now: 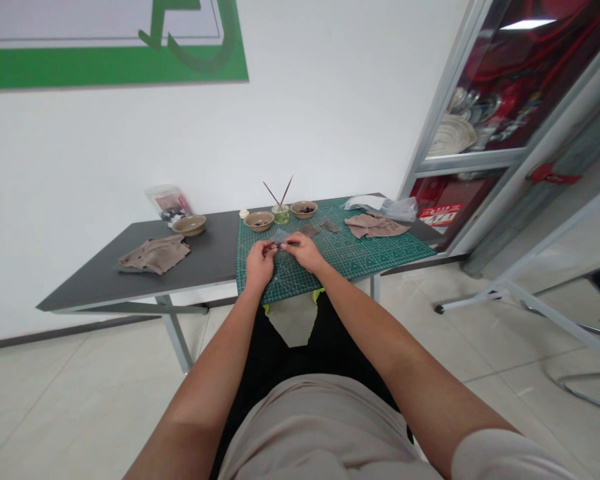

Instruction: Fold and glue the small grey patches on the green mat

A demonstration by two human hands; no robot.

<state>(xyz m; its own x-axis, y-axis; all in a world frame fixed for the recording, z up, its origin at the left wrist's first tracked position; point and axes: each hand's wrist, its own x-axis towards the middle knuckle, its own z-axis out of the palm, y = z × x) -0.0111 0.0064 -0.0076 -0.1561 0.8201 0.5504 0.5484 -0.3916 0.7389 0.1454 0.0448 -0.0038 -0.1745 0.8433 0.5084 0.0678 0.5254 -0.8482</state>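
So the left hand (260, 263) and right hand (303, 250) meet right over a green cutting mat (380, 250), fingertips pinching a tiny thin piece (280, 245), too small to make out. A grey-brown scrap (280, 235) lies just past the grip. Two more scraps (307, 231) sit just ahead, then a tan ceramic bowl (259, 221), a glass jar (281, 214) holding two brushes (275, 191), and another bowl (304, 209), probably kept close for easy reach. Farther right there's a brown cloth (375, 225); farther left, another cloth (155, 255) lies on the dark table (200, 257).
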